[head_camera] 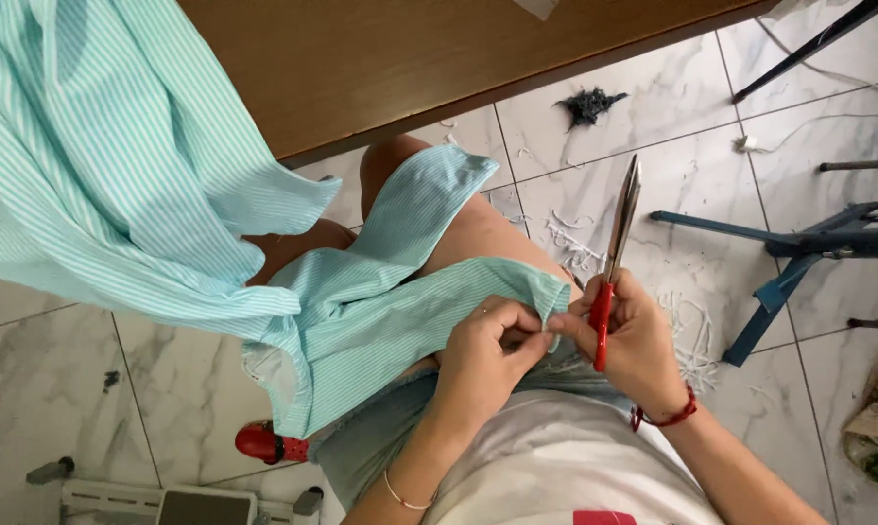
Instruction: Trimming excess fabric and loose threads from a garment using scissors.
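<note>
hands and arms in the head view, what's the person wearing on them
Both forearms are bare, with no sleeves in view. The left hand has a thin ring on one finger, and its wrist carries a slim, pale bracelet. The right hand has a red cord bracelet tied round the wrist. No gloves and no watch show on either arm.

Small sewing or tailoring workshop. Evidence: striped teal-and-white garment (147, 185) draped off the brown wooden table (410, 58) at top of frame, red-handled scissors (614, 253) right of centre. White thread and fabric offcuts (575, 243) litter the marble-pattern tiled floor (60, 389), dark lint clump (589, 104) at upper centre. Blue metal frame legs (789, 262) at right, grey foot pedal (206, 506) at bottom left.
</note>
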